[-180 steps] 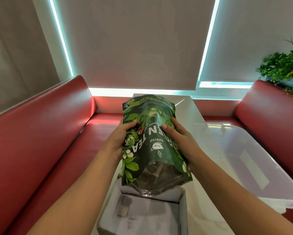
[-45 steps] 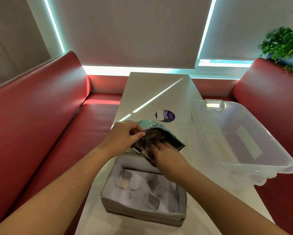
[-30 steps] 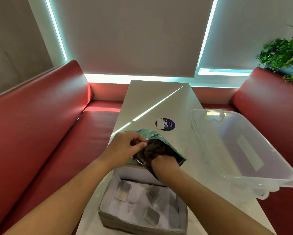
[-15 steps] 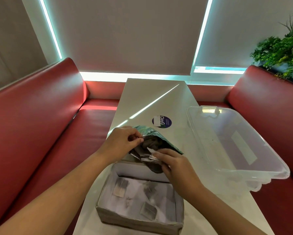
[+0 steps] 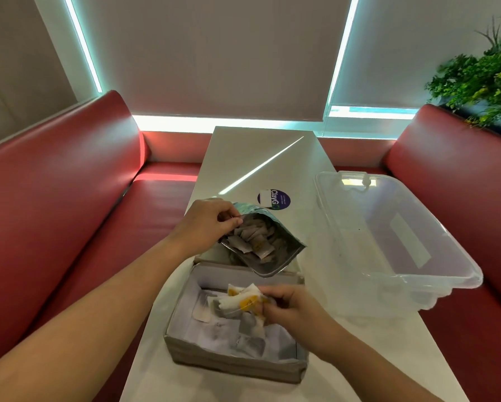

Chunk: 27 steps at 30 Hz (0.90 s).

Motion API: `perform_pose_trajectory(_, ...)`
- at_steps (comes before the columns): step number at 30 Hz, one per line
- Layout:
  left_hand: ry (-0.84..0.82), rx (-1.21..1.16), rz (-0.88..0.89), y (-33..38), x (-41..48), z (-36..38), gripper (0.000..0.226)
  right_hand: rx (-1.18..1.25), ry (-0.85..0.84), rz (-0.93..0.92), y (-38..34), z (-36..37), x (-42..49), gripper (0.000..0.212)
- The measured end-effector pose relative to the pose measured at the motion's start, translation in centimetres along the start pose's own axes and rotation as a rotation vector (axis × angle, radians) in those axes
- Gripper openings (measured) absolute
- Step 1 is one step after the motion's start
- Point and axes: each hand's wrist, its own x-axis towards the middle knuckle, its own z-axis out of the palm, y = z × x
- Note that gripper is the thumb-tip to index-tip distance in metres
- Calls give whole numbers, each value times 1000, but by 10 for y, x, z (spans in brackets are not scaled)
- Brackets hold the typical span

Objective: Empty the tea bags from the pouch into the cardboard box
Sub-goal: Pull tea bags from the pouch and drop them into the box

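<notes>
Cardboard box (image 5: 234, 369): near, beneath tea bags (image 5: 237, 300).
Right hand (image 5: 292, 311): grasps those tea bags.
Left hand (image 5: 205, 227): pinches pouch (image 5: 269, 266) rim, beyond box.

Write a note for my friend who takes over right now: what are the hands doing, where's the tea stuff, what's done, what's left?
Left hand pinches the rim of the pouch, holding it open and tilted above the far end of the cardboard box.
Right hand grips a bunch of tea bags over the box.
Done: a few loose bags lie inside the box.
Left: drop this bunch, then move the remaining bags out of the pouch.
A clear tub stands right of the box.
</notes>
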Motion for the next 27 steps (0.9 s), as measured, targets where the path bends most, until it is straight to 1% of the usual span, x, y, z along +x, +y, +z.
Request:
perform_pose_trajectory(2,1,-7,-4,0,-1,1,5,77,-20,88,10,10,6,31)
perform_pose_trajectory(4,-3,-10,-4,0,-2,1,4,45,-38,178,21,17,13,28)
perform_pose_trajectory(5,-4,-13,-4,0,-3,2,4,-63,-38,211,27,18,17,27)
perform_pose_trajectory(6,-5,-19,-4,0,-3,2,4,-259,-35,232,33,18,21,28)
perform_pose_trajectory(8,-7,-27,-2,0,-4,3,4,-726,-30,238,43,13,27,42)
perform_pose_trajectory(9,-7,-28,-1,-1,-4,3,3,-862,-24,198,45,11,28,48)
perform_pose_trajectory(10,-7,-28,0,-1,-5,2,3,-906,-23,162,44,9,27,52)
perform_pose_trajectory(11,-5,-28,0,-2,-5,2,3,-912,-20,131,41,7,25,54)
perform_pose_trajectory(13,-3,-30,0,-3,-6,1,3,-926,-17,74,35,1,22,51)
perform_pose_trajectory(16,-1,-33,-2,-3,-7,0,3,-921,32,-2,23,-8,16,36)
perform_pose_trajectory(18,7,-37,8,-3,-6,0,4,-912,86,-109,15,-12,14,24)
perform_pose_trajectory(20,14,-26,24,-2,-6,1,3,-909,146,-225,4,-14,16,20)
perform_pose_trajectory(23,29,-16,44,0,-6,2,3,-915,207,-348,-9,-14,32,24)
perform_pose_trajectory(24,38,-14,52,2,-6,3,3,-944,210,-360,-9,-14,42,28)
perform_pose_trajectory(25,49,-12,60,3,-7,3,3,-984,197,-341,-8,-15,54,34)
perform_pose_trajectory(27,76,-14,66,5,-7,5,3,-1095,126,-218,-4,-15,79,50)
